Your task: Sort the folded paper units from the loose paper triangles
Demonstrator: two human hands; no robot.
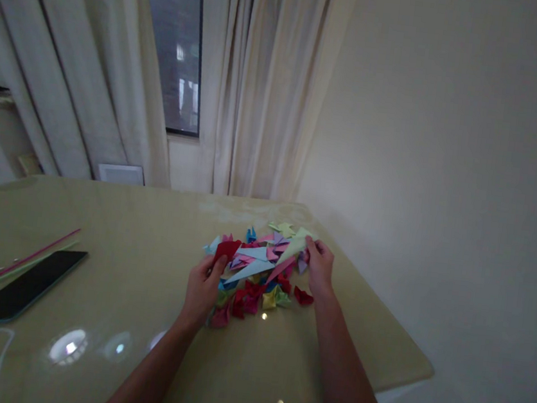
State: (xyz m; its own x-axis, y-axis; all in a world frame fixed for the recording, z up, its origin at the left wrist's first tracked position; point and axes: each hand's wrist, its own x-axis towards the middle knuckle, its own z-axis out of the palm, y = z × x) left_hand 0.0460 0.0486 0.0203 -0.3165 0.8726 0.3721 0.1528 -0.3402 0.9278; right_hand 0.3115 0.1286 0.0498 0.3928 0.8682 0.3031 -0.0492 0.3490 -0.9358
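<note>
folded paper pieces lie in a loose heap between my hands. my left hand is closed in a pinch, thumb against fingers, on a dark red folded piece, which sticks up past my fingertips at the heap's left edge. my right hand has its fingertips nearly together at the upper end of a pale green piece, whose long point slants down toward the middle of the heap; i take that as a light hold, though my fingers hide part of it.

to do this well, i'd say, i should grip near an edge, squeeze only enough to stop a slip, and lift each piece clear of its neighbours so the creases don't crush or snag. whether the red piece touches those behind it, i can't tell.

nearest me in the heap sit crumpled-looking folds, among them a yellow piece; a small red piece lies just beside it on the right. well off to my left, on the glossy table, lies a dark flat slab beside a pink rod.
</note>
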